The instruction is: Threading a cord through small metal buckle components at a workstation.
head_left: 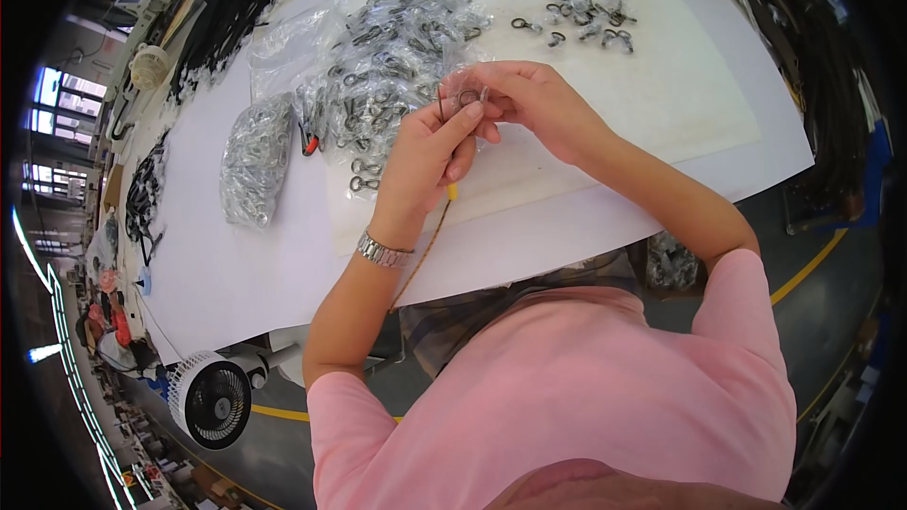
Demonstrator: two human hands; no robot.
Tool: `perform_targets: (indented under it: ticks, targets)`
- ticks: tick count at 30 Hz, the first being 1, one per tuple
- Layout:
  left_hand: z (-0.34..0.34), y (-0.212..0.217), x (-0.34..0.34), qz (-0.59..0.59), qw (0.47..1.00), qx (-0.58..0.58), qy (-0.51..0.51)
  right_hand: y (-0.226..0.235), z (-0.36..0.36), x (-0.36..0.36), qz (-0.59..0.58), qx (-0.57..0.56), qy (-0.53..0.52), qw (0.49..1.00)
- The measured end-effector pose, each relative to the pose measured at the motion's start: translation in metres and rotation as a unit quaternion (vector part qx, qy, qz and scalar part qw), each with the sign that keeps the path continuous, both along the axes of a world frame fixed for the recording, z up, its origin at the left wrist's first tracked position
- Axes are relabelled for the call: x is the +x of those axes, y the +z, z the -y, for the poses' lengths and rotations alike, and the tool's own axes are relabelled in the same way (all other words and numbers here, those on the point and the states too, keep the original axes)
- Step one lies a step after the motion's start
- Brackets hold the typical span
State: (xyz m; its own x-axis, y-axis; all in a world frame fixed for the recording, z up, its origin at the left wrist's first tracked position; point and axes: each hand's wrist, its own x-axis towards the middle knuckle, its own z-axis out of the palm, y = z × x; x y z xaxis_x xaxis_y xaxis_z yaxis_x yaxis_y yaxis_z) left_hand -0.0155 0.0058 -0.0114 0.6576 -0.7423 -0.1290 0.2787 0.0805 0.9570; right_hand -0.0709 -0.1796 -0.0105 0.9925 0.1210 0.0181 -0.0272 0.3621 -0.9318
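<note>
Above the white table my left hand (436, 144) and my right hand (534, 99) meet, fingers pinched together. Between their fingertips is a small dark metal ring piece (470, 96) with clear plastic film about it. Its lower part is hidden by my fingers. Under my left hand a yellow-ended tool (452, 191) shows, trailing a thin brown cord (425, 250) to the table edge; its grip is mostly covered by my palm. Just beyond my hands lies a big heap of dark ring pieces in clear plastic (397, 47).
A stuffed clear bag (257, 161) sits left of the heap, near a red-tipped tool (311, 144). Loose ring pieces (590, 9) lie at the far right. Black cords (222, 24) line the far left. A small fan (215, 399) stands at the near left.
</note>
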Motion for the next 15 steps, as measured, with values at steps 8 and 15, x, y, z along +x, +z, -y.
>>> perform_targets:
  ticks: [8,15]
  targets:
    - [-0.008,0.012,0.001,0.009,1.0,0.003,0.002,-0.012,0.005,-0.001,-0.026,0.026,-0.018,0.999]
    - [-0.011,0.01,0.005,0.036,0.997,0.033,0.06,-0.003,0.006,-0.001,-0.056,0.092,-0.099,0.989]
